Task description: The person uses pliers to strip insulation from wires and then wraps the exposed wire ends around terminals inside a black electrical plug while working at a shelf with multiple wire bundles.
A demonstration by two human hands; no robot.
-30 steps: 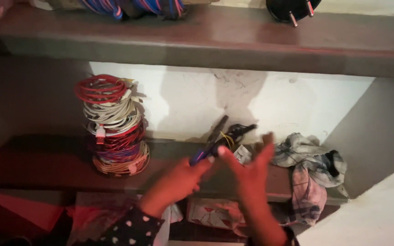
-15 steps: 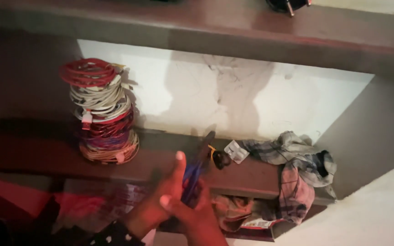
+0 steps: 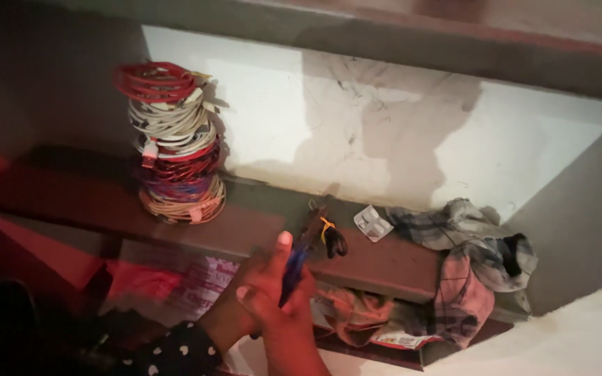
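My left hand, in a dark dotted sleeve, and my right hand are pressed together low in the head view, just in front of a brown shelf. Both close around blue-handled pliers. The tool's dark jaws point up over the shelf edge. A thumb sticks up beside the handle. Right of the jaws, a small black cable bundle with a yellow tie lies on the shelf.
A tall stack of red, white and tan wire coils stands on the shelf's left. A small white packet and a crumpled checked cloth lie to the right. Printed bags fill the lower shelf. A white wall backs the niche.
My hands have dropped from above the shelf to below its front edge and closed together on the pliers. The view has tilted down, so the upper shelf has left the frame.
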